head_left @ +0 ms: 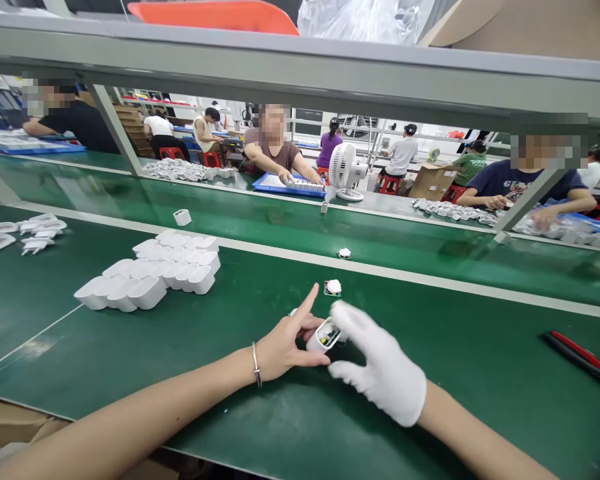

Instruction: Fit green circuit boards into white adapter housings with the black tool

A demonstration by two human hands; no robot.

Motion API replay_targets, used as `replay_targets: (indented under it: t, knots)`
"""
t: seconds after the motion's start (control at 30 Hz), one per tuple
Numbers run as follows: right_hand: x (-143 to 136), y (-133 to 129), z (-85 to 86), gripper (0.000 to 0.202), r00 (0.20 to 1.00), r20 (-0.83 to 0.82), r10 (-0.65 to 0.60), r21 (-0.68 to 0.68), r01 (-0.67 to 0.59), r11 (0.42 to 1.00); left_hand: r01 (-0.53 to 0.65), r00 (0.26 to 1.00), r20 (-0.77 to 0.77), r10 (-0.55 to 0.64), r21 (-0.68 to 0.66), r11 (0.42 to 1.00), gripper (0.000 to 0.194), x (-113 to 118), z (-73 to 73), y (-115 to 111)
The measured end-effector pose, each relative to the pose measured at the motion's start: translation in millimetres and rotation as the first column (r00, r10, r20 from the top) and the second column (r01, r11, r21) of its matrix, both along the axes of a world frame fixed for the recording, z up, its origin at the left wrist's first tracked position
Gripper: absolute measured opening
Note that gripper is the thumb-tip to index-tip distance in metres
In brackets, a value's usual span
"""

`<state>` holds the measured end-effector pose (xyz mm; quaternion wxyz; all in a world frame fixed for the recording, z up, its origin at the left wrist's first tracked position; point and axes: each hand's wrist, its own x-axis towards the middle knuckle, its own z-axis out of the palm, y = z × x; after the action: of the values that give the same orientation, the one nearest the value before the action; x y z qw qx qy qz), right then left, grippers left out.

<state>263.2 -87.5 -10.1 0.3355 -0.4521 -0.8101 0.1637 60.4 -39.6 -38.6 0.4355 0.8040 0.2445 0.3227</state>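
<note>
Between my hands, a white plastic housing (319, 340) is tilted, with a circuit board visible inside its open end. My bare left hand (293, 340) grips the housing at its left side, index finger stretched forward. My gloved right hand (375, 360) is at the housing's right side, thumb and fingers apart; whether it touches the housing is unclear. Just beyond them lies a small circuit board (333, 288) with a white top. Farther off is another small board (345, 253). A block of white housings (150, 273) stands in rows to the left.
White covers (35, 227) lie at the far left, and a single housing (183, 217) stands beyond the strip. Red-and-black pliers (583, 360) rest at the right. A metal shelf beam (300, 73) crosses above. Several people work opposite, near a white fan (345, 170).
</note>
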Motion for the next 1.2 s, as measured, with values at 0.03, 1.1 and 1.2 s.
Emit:
replay_targets:
  t: [0.03, 1.1, 1.2]
  knots:
    - [-9.4, 2.2, 2.1, 0.047, 0.992, -0.056, 0.111, -0.035, -0.113, 0.993, 0.003, 1.000, 0.024, -0.002, -0.031, 1.000, 0.106, 0.1, 0.4, -0.2]
    - [1.6, 248.8, 20.0, 0.034, 0.544, 0.587, -0.600, -0.070, 0.772, 0.632, -0.608, -0.121, -0.481, 0.868, 0.727, 0.318, 0.034, -100.4, 37.7, 90.2]
    - [-13.8, 250.2, 18.0, 0.047, 0.546, 0.572, -0.612, 0.022, 0.736, 0.676, -0.588, 0.008, -0.493, 0.870, 0.701, 0.403, 0.033, -92.8, 36.2, 89.0]
